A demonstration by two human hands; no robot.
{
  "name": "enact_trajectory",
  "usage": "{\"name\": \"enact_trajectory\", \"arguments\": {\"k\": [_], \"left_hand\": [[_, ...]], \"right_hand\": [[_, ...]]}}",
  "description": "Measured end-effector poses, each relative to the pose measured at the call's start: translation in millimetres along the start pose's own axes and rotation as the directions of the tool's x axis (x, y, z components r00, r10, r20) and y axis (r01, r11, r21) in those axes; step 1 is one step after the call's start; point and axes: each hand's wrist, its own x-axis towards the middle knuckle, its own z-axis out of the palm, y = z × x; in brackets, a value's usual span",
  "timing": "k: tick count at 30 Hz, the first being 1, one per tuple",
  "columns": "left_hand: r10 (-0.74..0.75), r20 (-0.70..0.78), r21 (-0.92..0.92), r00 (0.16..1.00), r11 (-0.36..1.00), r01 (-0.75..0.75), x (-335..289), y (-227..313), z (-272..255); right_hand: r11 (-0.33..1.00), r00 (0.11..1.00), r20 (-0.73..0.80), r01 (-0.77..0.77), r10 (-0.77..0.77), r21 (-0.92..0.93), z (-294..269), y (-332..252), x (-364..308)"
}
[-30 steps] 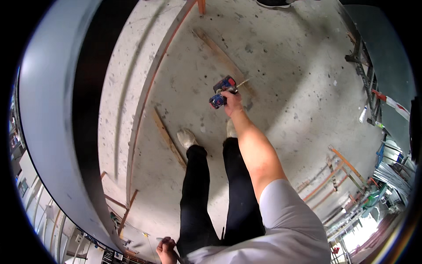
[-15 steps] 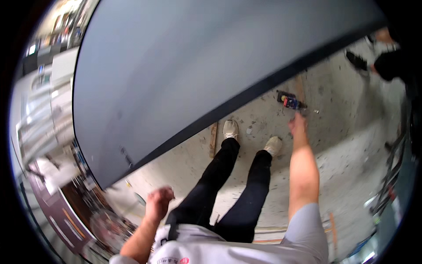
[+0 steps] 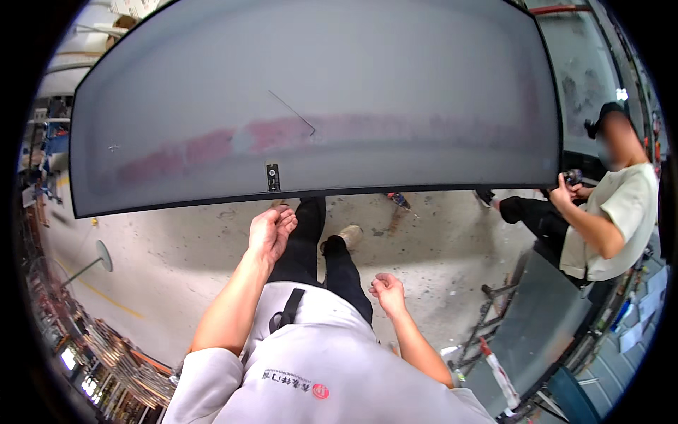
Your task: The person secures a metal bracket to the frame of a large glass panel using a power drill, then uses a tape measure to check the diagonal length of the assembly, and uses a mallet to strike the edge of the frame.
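A large grey door panel (image 3: 395, 78), edged in black with a reddish smeared band, lies before me. On it rest a thin L-shaped rod (image 3: 293, 113) and, near the close edge, a small black rectangular fitting (image 3: 272, 177). My left hand (image 3: 272, 232) is just below that edge, under the fitting, its fingers curled in; anything inside them is hidden. Lower and to the right, my right hand (image 3: 389, 292) hangs with loosely closed fingers and nothing visible in them. A power drill (image 3: 399, 201) lies on the floor, partly covered by the panel.
At the right, another person (image 3: 628, 212) crouches by the panel's corner, holding a dark tool (image 3: 572, 177). A round disc on a rod (image 3: 104, 256) stands at left. Stacked metal lengths (image 3: 106, 353) line the lower left; a grey sheet (image 3: 526, 311) is at lower right.
My view has turned and risen, so the panel now lies level across it. My right hand has come back from beside the drill; my left hand is now near the panel's edge.
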Motion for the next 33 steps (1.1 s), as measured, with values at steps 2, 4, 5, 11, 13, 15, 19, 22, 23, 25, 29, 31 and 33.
{"name": "enact_trajectory", "arguments": {"k": [2,4,5,11,13,15,19,22,23,25,29,31,33], "left_hand": [[-0.045,0.007,-0.031,0.999,0.999,0.045,8,0,-4],[-0.041,-0.030,-0.130,0.999,0.991,0.037,15,6,-1],[-0.058,-0.027,-0.086,0.998,0.995,0.056,9,19,9],[-0.121,-0.026,-0.290,0.992,0.951,0.108,-1,28,19],[-0.107,-0.033,-0.347,0.994,0.934,0.089,-1,27,22],[-0.104,-0.048,-0.363,0.993,0.928,0.079,-2,28,24],[-0.087,-0.110,-0.406,0.990,0.913,0.035,-10,34,35],[-0.059,-0.140,-0.440,0.988,0.898,-0.008,-10,26,37],[-0.038,-0.151,-0.446,0.988,0.895,-0.034,-11,23,37],[-0.012,-0.174,-0.482,0.985,0.873,-0.074,-11,20,41],[0.072,-0.241,-0.515,0.968,0.836,-0.190,-16,11,51],[0.087,-0.285,-0.493,0.955,0.841,-0.224,-16,7,52],[0.078,-0.332,-0.464,0.940,0.854,-0.234,-15,7,54]], "right_hand": [[0.991,0.997,0.039,0.072,-0.068,-0.115,2,-60,-22],[0.952,0.973,0.120,0.222,-0.200,-0.213,15,-130,-34],[0.933,0.958,0.130,0.279,-0.256,-0.227,27,-165,-38],[0.378,0.612,0.251,0.708,-0.750,-0.597,130,-345,8],[0.201,0.495,0.290,0.721,-0.819,-0.663,156,-376,37],[0.159,0.557,0.312,0.640,-0.770,-0.752,178,-402,53],[0.050,0.618,0.379,0.562,-0.688,-0.825,198,-421,65],[0.007,0.648,0.442,0.568,-0.620,-0.823,201,-419,73],[-0.006,0.644,0.461,0.578,-0.610,-0.816,200,-418,76],[0.003,0.670,0.468,0.575,-0.576,-0.818,200,-417,80],[-0.059,0.636,0.543,0.618,-0.549,-0.784,199,-421,83],[-0.171,0.553,0.629,0.662,-0.546,-0.730,196,-423,83],[-0.170,0.510,0.684,0.723,-0.522,-0.669,190,-434,74]]}}
